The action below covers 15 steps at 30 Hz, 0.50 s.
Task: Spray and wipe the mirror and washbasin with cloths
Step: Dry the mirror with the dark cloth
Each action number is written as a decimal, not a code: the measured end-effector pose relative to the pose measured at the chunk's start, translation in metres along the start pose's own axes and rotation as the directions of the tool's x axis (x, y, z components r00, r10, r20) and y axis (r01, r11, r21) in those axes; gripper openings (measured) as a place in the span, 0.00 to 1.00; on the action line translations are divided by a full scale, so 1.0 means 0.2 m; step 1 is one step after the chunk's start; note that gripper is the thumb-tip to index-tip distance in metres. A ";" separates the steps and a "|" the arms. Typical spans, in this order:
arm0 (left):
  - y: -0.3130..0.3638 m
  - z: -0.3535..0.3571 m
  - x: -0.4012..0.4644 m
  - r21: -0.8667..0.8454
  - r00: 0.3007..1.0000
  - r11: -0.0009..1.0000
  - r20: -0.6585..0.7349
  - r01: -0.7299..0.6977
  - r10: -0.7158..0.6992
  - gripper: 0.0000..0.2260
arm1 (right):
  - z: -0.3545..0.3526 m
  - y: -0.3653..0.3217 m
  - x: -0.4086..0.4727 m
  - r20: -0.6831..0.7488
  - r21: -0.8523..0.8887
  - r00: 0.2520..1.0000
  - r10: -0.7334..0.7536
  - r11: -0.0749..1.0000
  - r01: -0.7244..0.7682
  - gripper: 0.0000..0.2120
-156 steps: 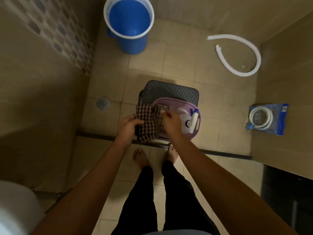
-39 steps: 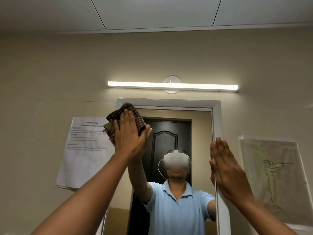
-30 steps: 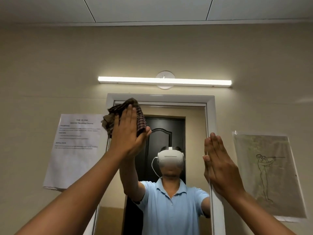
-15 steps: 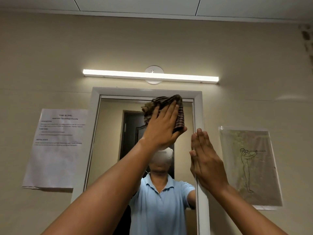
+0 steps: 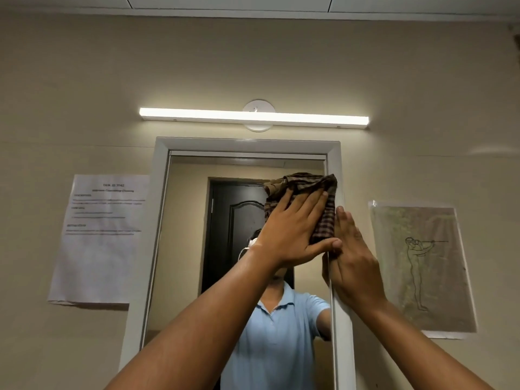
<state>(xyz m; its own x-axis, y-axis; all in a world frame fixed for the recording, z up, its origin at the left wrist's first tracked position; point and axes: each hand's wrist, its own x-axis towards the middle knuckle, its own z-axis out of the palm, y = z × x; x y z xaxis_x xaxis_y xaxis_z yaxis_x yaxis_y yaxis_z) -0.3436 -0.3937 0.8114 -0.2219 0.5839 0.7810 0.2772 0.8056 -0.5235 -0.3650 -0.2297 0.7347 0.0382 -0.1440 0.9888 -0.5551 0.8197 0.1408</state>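
Observation:
A tall mirror (image 5: pixel 191 249) in a white frame hangs on the beige wall straight ahead. My left hand (image 5: pixel 292 232) presses a brown checked cloth (image 5: pixel 312 187) flat against the glass near the upper right corner, fingers spread over it. My right hand (image 5: pixel 351 260) lies flat with fingers together on the right side of the frame, holding nothing, its fingertips next to the cloth. The mirror reflects a person in a light blue shirt and a dark door. The washbasin is out of sight.
A lit tube lamp (image 5: pixel 253 118) is mounted above the mirror. A printed paper sheet (image 5: pixel 98 237) is stuck to the wall on the left, and a drawing in a plastic sleeve (image 5: pixel 422 266) on the right.
My left hand has swept the cloth across the glass from the upper left corner to the upper right. The right hand stays on the frame. Earlier, both hands took the cloth from a basin on the floor.

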 end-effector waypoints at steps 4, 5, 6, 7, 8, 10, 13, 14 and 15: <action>-0.06 -0.01 -0.09 -0.007 1.000 1.000 -0.004 -0.030 0.030 0.38 | -0.01 0.00 0.01 0.014 -0.052 0.999 -0.031 0.998 0.032 0.30; -0.09 -0.01 -0.12 0.009 1.000 1.000 0.005 -0.027 0.027 0.37 | -0.01 -0.01 0.01 0.015 -0.056 1.000 -0.027 0.998 0.028 0.30; -0.12 -0.01 -0.14 0.029 1.000 0.999 0.013 -0.024 0.024 0.37 | -0.01 -0.01 0.01 0.012 -0.059 1.000 -0.023 0.998 0.023 0.29; -0.16 -0.01 -0.17 0.047 1.000 0.999 0.016 -0.016 0.015 0.37 | -0.01 -0.02 0.01 0.010 -0.060 1.000 -0.021 0.998 0.021 0.29; -0.20 -0.02 -0.19 0.059 1.000 0.998 0.017 -0.003 0.002 0.36 | -0.01 -0.02 0.01 0.011 -0.059 1.000 -0.020 0.998 0.021 0.29; -0.29 -0.04 -0.25 0.076 0.999 0.996 0.009 0.043 -0.044 0.36 | -0.01 -0.03 0.00 0.012 -0.058 1.000 -0.014 0.998 0.015 0.29; -0.43 -0.08 -0.33 0.078 0.989 0.986 -0.008 0.145 -0.145 0.35 | -0.01 -0.04 0.00 0.009 -0.055 1.000 -0.006 0.998 0.007 0.29; -0.47 -0.09 -0.35 0.076 0.985 0.982 -0.011 0.171 -0.170 0.35 | -0.01 -0.04 0.00 0.006 -0.055 1.000 -0.006 0.998 0.006 0.29; -0.51 -0.10 -0.37 0.074 0.982 0.979 -0.013 0.189 -0.189 0.35 | -0.01 -0.04 0.00 0.005 -0.054 1.000 -0.002 0.999 0.003 0.29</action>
<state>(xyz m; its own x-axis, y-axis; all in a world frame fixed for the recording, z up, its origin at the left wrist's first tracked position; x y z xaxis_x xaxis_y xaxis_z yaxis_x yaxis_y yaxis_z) -0.3368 -0.5212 0.8132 -0.2584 0.4200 0.8700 0.1601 0.9067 -0.3902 -0.3584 -0.2353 0.7338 0.0357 -0.1484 0.9883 -0.5095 0.8480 0.1458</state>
